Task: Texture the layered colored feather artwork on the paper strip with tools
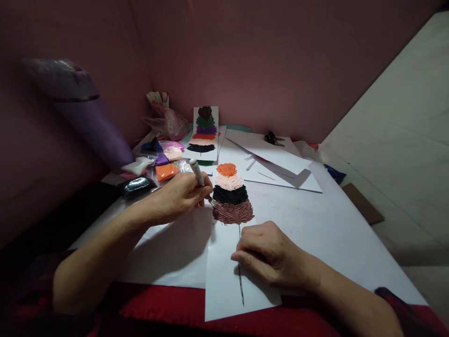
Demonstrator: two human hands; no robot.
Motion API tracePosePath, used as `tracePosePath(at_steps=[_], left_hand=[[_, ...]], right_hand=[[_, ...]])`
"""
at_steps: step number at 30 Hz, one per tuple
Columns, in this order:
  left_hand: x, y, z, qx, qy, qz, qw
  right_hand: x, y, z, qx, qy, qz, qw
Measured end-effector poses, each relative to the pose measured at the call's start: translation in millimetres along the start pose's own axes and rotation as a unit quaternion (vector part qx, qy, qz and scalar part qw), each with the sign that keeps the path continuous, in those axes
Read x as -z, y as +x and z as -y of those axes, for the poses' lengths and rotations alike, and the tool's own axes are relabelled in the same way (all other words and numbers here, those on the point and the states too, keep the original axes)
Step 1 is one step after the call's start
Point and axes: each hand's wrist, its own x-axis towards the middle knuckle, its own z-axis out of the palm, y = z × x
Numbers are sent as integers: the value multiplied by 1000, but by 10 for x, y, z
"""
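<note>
My left hand (182, 196) pinches a white marker (197, 172) with dark print on its barrel. A thin, pale tip below the fingers meets the left edge of the brown clay band (233, 213); its exact shape is too small to tell. That band lies on a white paper strip (224, 281), under black (229, 194), pale pink (228, 181) and orange (226, 169) bands with ridged texture. A dark drawn line (241, 285) runs down the strip. My right hand (268, 252) rests on the strip beside this line, fingers curled, nothing visible in them.
Behind stands a card (201, 153) with similar coloured bands. Bags of coloured clay (167, 172) and a black glossy packet (136, 186) lie at left. White sheets (273, 154) and keys (272, 138) are at back right. A purple rolled object (93, 119) leans on the wall.
</note>
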Motion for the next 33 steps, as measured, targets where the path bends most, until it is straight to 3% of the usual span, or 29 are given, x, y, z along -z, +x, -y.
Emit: tracePosePath(at_steps=[33], left_hand=[[-12, -23, 35, -19, 38, -13, 999]], right_hand=[[6, 7, 15, -2, -9, 5, 1000]])
